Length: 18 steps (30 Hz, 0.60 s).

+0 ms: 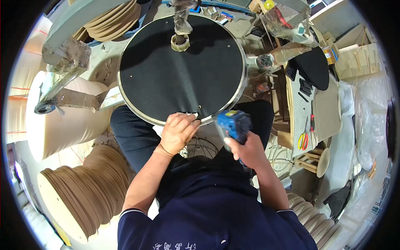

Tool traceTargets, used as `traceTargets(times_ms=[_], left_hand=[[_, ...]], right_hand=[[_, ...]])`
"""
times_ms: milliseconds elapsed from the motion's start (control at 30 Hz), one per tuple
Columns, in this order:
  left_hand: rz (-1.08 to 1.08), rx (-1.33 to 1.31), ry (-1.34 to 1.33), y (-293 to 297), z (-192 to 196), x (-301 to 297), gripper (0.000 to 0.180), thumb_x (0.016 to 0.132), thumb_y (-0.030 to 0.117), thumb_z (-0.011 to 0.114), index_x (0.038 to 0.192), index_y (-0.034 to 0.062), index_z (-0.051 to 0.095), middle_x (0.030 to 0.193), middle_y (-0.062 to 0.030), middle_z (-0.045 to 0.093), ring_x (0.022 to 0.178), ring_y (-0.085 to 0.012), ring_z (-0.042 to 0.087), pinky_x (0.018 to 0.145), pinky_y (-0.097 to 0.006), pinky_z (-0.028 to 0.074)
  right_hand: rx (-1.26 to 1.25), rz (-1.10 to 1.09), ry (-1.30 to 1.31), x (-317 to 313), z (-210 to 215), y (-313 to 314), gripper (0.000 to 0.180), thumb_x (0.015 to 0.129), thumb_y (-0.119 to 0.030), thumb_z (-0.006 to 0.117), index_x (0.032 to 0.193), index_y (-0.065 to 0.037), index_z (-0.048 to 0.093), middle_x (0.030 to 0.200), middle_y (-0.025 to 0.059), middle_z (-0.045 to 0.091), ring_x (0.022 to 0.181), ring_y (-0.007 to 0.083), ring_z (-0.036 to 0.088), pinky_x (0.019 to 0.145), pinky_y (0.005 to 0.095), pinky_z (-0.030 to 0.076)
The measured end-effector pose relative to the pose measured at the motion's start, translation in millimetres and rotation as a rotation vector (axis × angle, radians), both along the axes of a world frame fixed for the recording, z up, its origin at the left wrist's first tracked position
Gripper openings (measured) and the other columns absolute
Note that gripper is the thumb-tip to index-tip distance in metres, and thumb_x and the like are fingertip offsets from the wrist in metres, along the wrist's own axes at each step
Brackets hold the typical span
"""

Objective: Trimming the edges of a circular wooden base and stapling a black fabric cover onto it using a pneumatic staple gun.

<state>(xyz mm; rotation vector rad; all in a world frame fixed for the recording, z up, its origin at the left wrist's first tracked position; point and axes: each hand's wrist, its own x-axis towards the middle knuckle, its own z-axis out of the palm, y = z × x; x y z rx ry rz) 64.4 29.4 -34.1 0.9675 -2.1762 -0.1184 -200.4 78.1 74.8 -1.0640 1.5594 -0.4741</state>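
Note:
A round seat-like disc (150, 62) covered in black fabric, with a pale metallic rim, lies in front of me above my knees. At its near edge my left hand (180, 130) is closed, fingertips pressed together on the black fabric at the rim. The fabric puckers there, and a small whitish bit shows by the fingertips. My right hand (246, 151) grips a blue power tool (233, 124), apparently a cordless drill, just right of the left hand at the rim. Motion smears the tool, so its tip cannot be made out. A few small pale dots mark the disc.
A plastic-wrapped post (182, 18) reaches the disc's far part. Wrapped arms (71, 99) flank it. Stacked round boards (85, 189) lie at left, beside a large pale roll (66, 114). At right, a bench (293, 98) carries black strips (305, 88), scissors (306, 141) and a screwdriver (312, 121).

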Motion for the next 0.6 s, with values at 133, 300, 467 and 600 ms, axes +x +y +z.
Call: traceTargets(times_ms=[133,300,467,600], left_hand=[[-0.018,0.058,0.073,-7.4,7.5,17.5,0.032,0.080,0.024,0.090,0.104,0.0105,0.073,0.112,-0.0039,0.075,0.102,-0.0238,0.071,0.096,-0.042,0.055],[0.109,0.188,0.184,-23.3,6.8,55.4,0.020,0.083,0.018,0.088,0.087,0.0099,0.071,0.091,-0.0059,0.076,0.085,-0.0288,0.071,0.081,-0.042,0.055],[0.474,0.220,-0.082,-43.1,26.4,57.9,0.020,0.086,0.019,0.087,0.089,0.0075,0.071,0.090,-0.0084,0.074,0.086,-0.0323,0.068,0.084,-0.045,0.053],[0.176,0.147,-0.079,-27.5,38.0,-0.8,0.059,0.082,0.024,0.089,0.134,0.0038,0.068,0.138,-0.0166,0.066,0.131,-0.0390,0.061,0.114,-0.051,0.045]], right_hand=[[-0.100,-0.203,-0.134,-26.7,8.9,4.8,0.028,0.099,-0.026,0.081,0.109,-0.001,0.073,0.071,0.0001,0.065,0.055,0.0082,0.061,0.053,0.0268,0.048],[-0.104,-0.259,-0.162,-34.9,13.3,12.0,0.027,0.099,-0.025,0.081,0.112,-0.002,0.072,0.072,0.0004,0.065,0.055,0.0082,0.060,0.054,0.0264,0.048],[-0.115,-0.200,-0.141,-33.0,14.0,21.3,0.029,0.097,-0.029,0.082,0.092,-0.003,0.071,0.069,-0.0002,0.065,0.057,0.0092,0.062,0.055,0.0290,0.048],[-0.065,-0.157,-0.087,-29.2,18.4,25.3,0.031,0.097,-0.029,0.082,0.086,-0.002,0.071,0.069,0.0006,0.066,0.058,0.0094,0.061,0.056,0.0306,0.049]])
